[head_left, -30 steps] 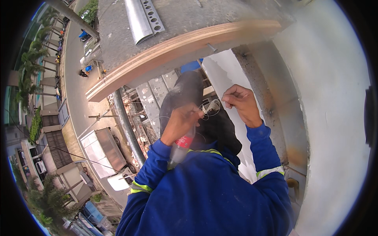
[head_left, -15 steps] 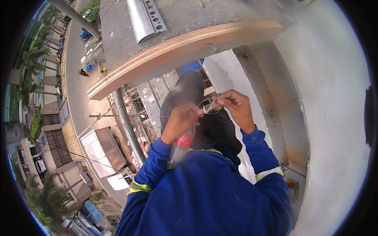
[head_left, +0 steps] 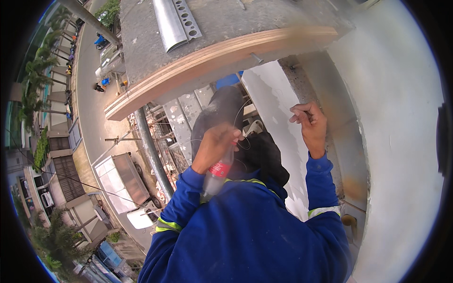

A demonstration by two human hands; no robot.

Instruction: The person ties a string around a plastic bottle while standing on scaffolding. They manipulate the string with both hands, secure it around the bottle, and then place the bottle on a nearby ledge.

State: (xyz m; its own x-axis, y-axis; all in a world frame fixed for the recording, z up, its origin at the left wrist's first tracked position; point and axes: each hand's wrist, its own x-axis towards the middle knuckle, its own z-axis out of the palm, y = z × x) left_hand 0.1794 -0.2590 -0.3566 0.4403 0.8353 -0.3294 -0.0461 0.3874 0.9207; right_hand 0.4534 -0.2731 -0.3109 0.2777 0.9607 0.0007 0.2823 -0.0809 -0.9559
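My left hand is closed at the neck of a clear plastic bottle with a red label. The bottle leans against my front, its upper end partly covered by that hand. Loops of thin pale line stick out by my left fingertips, and one strand curves up over my dark trousers. Farther right, my right hand is raised with thumb and fingers pinched together. Whatever lies in that pinch is too fine to make out.
A layered wooden board with a nail in it runs along a concrete ledge ahead. On the ledge lies a perforated metal strip. A pale wall rises at my right. Far below on the left are a street and a truck.
My right hand has moved away from my left, rightward and slightly up. The thin line between them has left its bunched loops, and the left hand stays at the bottle.
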